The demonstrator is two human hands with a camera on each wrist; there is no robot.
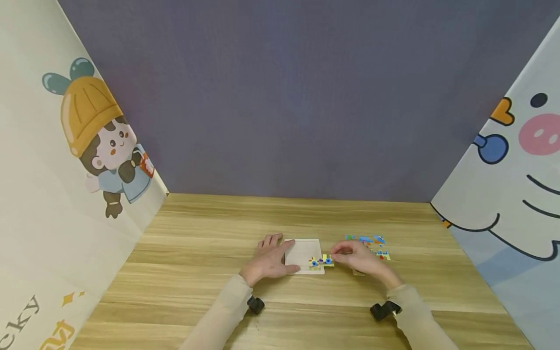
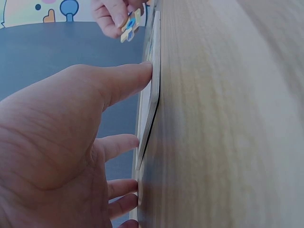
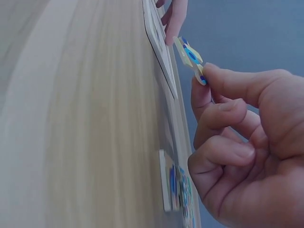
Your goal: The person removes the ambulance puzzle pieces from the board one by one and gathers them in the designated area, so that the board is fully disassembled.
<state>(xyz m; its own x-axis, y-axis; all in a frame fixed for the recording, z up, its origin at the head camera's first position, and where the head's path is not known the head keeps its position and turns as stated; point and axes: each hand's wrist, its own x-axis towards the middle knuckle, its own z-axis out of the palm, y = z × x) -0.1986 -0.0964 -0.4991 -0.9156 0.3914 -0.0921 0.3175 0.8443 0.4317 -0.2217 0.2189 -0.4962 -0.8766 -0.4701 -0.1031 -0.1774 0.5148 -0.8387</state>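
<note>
A white, shallow square puzzle tray (image 1: 303,250) lies on the table, with a yellow and blue jigsaw piece (image 1: 314,263) in its near right corner. My left hand (image 1: 272,258) rests at the tray's left side, its fingers spread and fairly straight, the thumb touching the rim. Between the thumb and forefinger of my right hand (image 1: 362,257) is another jigsaw piece (image 3: 192,57), yellow with a blue round shape. That piece is tilted and held above the table by the tray's right edge, as the right wrist view shows.
Several colourful jigsaw pieces (image 1: 378,240) lie to the right of the tray, partly hidden behind my right hand. In the right wrist view, loose pieces (image 3: 183,190) sit close together on the wooden table (image 1: 210,243). A dark grey panel (image 1: 280,107) stands behind the table.
</note>
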